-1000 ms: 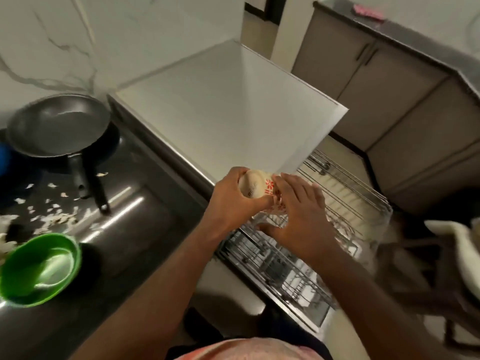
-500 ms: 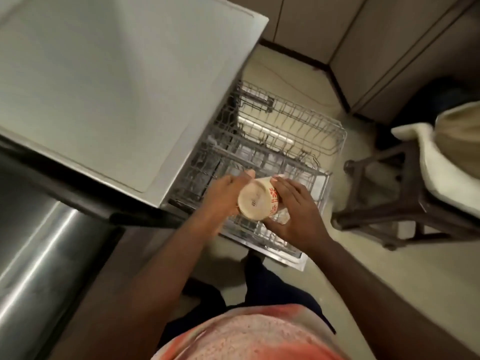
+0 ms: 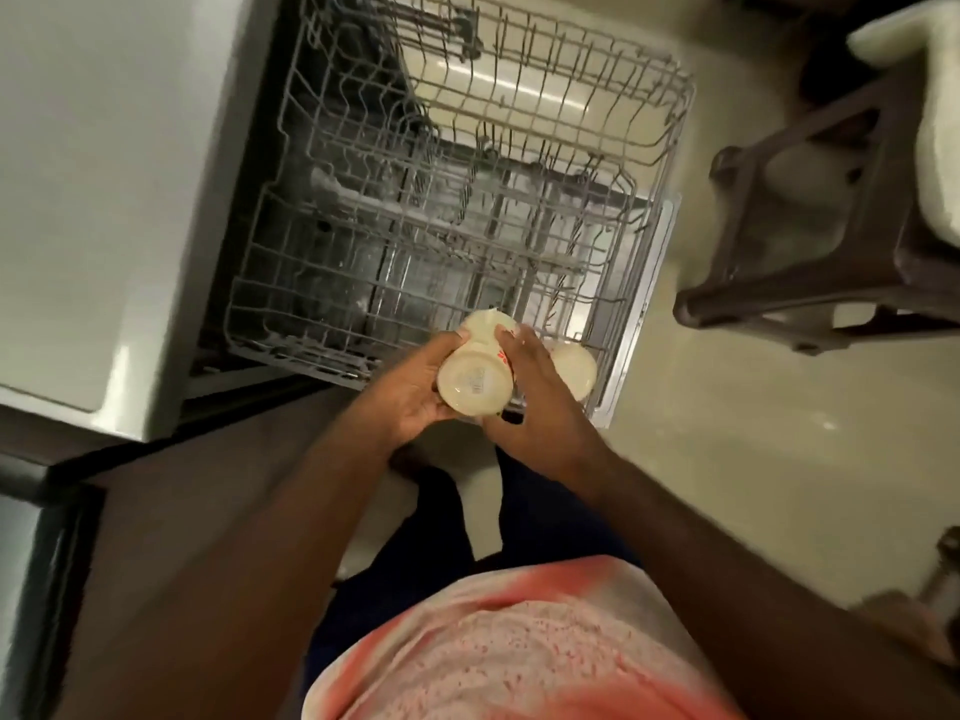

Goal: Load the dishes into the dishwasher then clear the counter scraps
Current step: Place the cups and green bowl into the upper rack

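Here, a cream cup [image 3: 470,379] is shown with its base turned toward the camera, held over the near right corner of the dishwasher's wire rack [image 3: 363,241]. It is gripped from both sides: the left hand [image 3: 410,392] is curled round its left wall, and the right hand [image 3: 540,402] is wrapped against its right wall, where a red print is partly covered. A second pale form [image 3: 485,324] is seen touching the cup on its far side, and a third pale form [image 3: 576,368] lies just beside the right hand. Whether these are separate cups already seated in the rack or are carried with the first cannot be told. The rack stands drawn out, and no other dishes are made out among its tines. A white worktop [image 3: 104,200] is seen at the left, and a dark stool [image 3: 810,288] bearing a pale cushion [image 3: 935,148] stands at the right, well apart from the rack. The step in hand is judged to be the loading of dishes, at an early stage, with the counter scraps not yet addressed. For the next move, the cup is to be lowered mouth-down into a free row between tines, and care is called for so that the neighbouring pale forms are not knocked.
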